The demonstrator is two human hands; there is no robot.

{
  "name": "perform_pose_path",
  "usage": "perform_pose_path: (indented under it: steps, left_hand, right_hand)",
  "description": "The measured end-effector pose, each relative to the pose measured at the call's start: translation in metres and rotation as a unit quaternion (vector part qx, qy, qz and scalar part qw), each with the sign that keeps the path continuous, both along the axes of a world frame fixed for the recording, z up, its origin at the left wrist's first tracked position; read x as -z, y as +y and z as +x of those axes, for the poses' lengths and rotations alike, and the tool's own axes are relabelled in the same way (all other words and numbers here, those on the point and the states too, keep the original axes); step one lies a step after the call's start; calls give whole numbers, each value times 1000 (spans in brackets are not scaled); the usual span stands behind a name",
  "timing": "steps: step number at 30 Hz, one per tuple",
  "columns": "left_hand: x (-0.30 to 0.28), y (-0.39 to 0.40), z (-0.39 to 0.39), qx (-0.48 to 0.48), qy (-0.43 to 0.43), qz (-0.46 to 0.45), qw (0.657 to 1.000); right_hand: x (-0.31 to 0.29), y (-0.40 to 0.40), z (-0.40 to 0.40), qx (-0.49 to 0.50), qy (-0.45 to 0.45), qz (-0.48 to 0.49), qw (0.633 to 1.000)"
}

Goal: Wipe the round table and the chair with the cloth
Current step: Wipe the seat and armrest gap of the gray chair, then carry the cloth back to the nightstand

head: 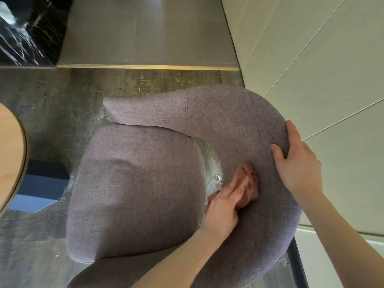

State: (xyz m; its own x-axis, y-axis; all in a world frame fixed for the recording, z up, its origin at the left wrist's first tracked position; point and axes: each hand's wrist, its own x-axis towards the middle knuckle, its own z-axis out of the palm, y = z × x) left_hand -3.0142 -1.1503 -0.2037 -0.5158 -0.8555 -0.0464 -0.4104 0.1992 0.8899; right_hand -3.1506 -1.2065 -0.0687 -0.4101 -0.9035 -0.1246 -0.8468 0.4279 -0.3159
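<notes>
Chair [141, 179] under left hand [223, 204] flat on cloth [249, 183], right hand [297, 161] gripping backrest.

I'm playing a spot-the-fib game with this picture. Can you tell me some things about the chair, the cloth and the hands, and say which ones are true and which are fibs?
1. The left hand presses the cloth against the inside of the chair's backrest. True.
2. The right hand is holding a spray bottle. False: it grips the top edge of the chair back.
3. The cloth is bright blue. False: it looks brownish-pink.
4. The chair is covered in purplish-grey fabric. True.
5. The round table fills the middle of the picture. False: only its edge shows at the far left.
</notes>
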Motion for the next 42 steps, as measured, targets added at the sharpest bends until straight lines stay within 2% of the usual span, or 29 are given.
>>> perform_pose_path:
  steps: [3,4,6,7,9,11,12,14,16,18,20,23,26,28,30,32,35,37,40,42]
  left_hand:
    - [34,19,48,115,-95,43,988]
    - [42,20,65,153,-157,72,973]
    - [48,17,93,230,-290,135,919]
    - [48,13,100,220,-322,163,906]
    - [42,3,96,76,-291,223,927]
    - [22,-12,73,-112,-180,247,945]
    - [12,-21,56,-177,-117,237,948]
    - [-14,-36,25,-219,-2,175,960]
    - [-35,-41,-1,-177,51,79,980]
    - [-39,-29,-15,-90,37,-13,995]
    - [-23,-9,-7,-15,-11,-47,999]
    - [26,15,41,101,-142,-2,985]
    - [48,27,93,214,-294,72,929]
    - [41,27,108,171,-331,131,919]
    - [26,16,107,57,-308,166,935]
    - [2,-9,95,-57,-242,190,950]
    - [-49,-54,81,-177,-135,190,956]
    - [-87,-79,78,-224,-68,189,954]
    - [-145,-104,82,-262,32,189,946]
    - [-192,-109,86,-272,114,187,937]
  right_hand:
    - [-1,0,0,-1,-4,2,1000]
    - [-1,0,0,0,-5,3,1000]
    - [-1,1,1,-1,-5,3,1000]
    - [-1,1,1,-3,-4,0,1000]
    - [0,1,0,-6,-1,-5,1000]
    - [0,2,-1,-9,1,-6,1000]
    - [0,2,-1,-8,1,-6,1000]
    - [0,2,-1,-8,3,-8,1000]
    - [1,1,-1,-10,7,-12,1000]
    - [2,0,-2,-12,7,-15,1000]
    - [3,1,-2,-16,9,-18,1000]
    - [2,0,-3,-18,9,-18,1000]
    - [1,1,-3,-13,4,-19,1000]
    - [2,1,-4,-17,6,-18,1000]
    - [3,2,-4,-9,5,-17,1000]
    - [2,3,-3,-2,1,-11,1000]
    - [-7,8,3,16,-25,18,999]
    - [-18,14,11,25,-53,18,998]
    - [-52,14,27,21,-79,-64,995]
    - [-87,6,45,9,-139,-117,983]
